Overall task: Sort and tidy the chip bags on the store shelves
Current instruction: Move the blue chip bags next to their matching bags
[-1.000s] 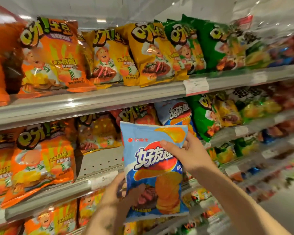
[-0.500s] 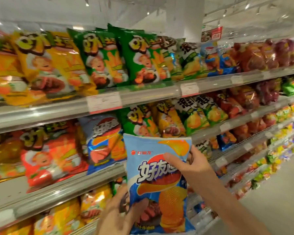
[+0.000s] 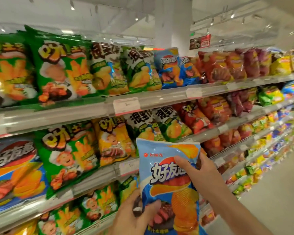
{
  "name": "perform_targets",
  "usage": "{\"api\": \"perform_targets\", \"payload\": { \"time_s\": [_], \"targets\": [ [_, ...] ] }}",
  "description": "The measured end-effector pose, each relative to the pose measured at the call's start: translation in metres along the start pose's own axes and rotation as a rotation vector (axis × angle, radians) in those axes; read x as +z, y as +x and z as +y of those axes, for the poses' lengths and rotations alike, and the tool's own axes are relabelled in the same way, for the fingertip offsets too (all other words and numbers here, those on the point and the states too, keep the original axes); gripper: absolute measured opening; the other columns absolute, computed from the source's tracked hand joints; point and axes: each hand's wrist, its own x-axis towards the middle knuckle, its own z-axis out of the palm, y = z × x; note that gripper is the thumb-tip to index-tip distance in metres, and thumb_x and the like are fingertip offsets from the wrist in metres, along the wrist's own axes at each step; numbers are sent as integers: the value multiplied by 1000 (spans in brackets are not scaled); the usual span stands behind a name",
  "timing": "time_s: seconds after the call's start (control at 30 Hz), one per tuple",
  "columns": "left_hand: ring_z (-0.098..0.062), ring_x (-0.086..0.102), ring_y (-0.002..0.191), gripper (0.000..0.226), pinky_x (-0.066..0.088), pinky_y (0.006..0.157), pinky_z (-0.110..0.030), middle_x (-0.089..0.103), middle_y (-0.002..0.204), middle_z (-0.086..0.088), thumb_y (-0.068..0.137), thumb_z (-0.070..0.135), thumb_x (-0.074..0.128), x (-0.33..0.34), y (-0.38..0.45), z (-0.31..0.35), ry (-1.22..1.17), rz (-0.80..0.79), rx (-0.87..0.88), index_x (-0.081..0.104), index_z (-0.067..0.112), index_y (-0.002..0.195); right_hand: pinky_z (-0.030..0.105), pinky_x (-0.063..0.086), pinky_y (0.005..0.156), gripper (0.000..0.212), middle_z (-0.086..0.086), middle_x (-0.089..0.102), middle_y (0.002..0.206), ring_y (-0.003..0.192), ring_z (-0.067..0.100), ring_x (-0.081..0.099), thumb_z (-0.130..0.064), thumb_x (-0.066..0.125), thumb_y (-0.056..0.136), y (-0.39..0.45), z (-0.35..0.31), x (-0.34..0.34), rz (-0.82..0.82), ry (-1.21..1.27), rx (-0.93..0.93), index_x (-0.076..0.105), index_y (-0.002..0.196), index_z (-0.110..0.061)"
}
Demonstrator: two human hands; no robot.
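I hold a light-blue chip bag (image 3: 166, 170) upright in front of the shelves. My left hand (image 3: 134, 216) grips its lower left corner, thumb across the front. My right hand (image 3: 199, 168) pinches its upper right side, thumb on the front and fingers behind. Matching blue bags (image 3: 170, 67) stand on the top shelf, to the right of the green-and-white bags (image 3: 139, 70). Another blue bag (image 3: 12, 172) sits at the far left of the middle shelf.
Green bags (image 3: 61, 67) fill the top shelf's left side; red and purple bags (image 3: 227, 65) run to the right. A yellow bag (image 3: 114, 141) stands among the green ones on the middle shelf. Price tags (image 3: 126, 106) line the shelf rail. The aisle floor (image 3: 278, 192) stretches away at right.
The view has swung right along the shelves: orange and yellow bags have slid off to the left, green, blue and red ones have come in. Both hands keep their hold on the blue bag.
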Motion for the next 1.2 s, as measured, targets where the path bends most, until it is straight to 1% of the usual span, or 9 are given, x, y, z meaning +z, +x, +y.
{"api": "perform_targets", "payload": {
  "time_s": [0.1,0.2,0.3,0.4,0.5,0.7,0.87,1.0,1.2],
  "targets": [
    [1,62,97,47,49,68,-8,72,108,18,77,28,84,30,28,6,70,-10,66,66,36,120,30,47,94,90,-13,51,138,119,9,53,-79,58,72,31,19,-26,19,-80,28,36,149,-38],
    [1,65,102,60,52,81,-14,72,108,25,60,62,76,52,54,9,139,19,92,63,49,117,30,42,92,92,-7,49,140,118,12,49,-73,53,76,58,31,-47,27,-81,48,28,154,-32],
    [0,68,99,60,55,89,-24,75,106,17,74,54,77,73,89,7,134,-47,63,61,34,128,30,44,99,87,-13,50,140,122,9,51,-74,55,75,82,43,-60,-26,-85,91,35,150,-33],
    [8,67,93,45,55,86,-18,74,105,22,83,44,77,102,128,14,122,-58,68,60,41,124,17,51,78,52,-23,64,114,95,-5,63,-62,61,81,114,45,-76,-25,-72,96,53,127,-39],
    [3,67,97,42,54,92,-25,74,105,21,80,56,74,134,165,16,145,-35,60,62,44,118,11,51,64,31,-22,70,102,82,-12,66,-49,67,87,153,53,-97,55,-82,60,57,116,-41],
    [10,66,95,55,54,95,-30,72,104,28,67,77,72,172,211,28,145,-79,59,62,49,113,7,49,54,35,-13,68,105,85,-3,64,-37,67,91,213,76,-131,107,-51,40,53,122,-30],
    [12,64,90,49,54,87,-23,70,99,32,68,76,61,194,239,51,197,-45,112,61,49,109,27,60,69,39,-10,77,95,82,8,74,-40,69,89,262,84,-154,46,18,37,59,125,-28],
    [8,66,92,50,56,89,-30,71,101,29,77,77,54,217,257,66,284,6,198,59,42,113,16,55,57,39,-5,75,100,75,1,73,-39,68,90,301,88,-176,27,33,11,58,125,-22],
    [0,49,124,62,42,108,-27,47,142,15,93,63,41,257,292,86,416,218,265,42,33,146,5,44,44,20,-8,66,92,55,-12,63,-29,63,95,351,90,-223,20,11,-7,57,114,-23]
  ]
}}
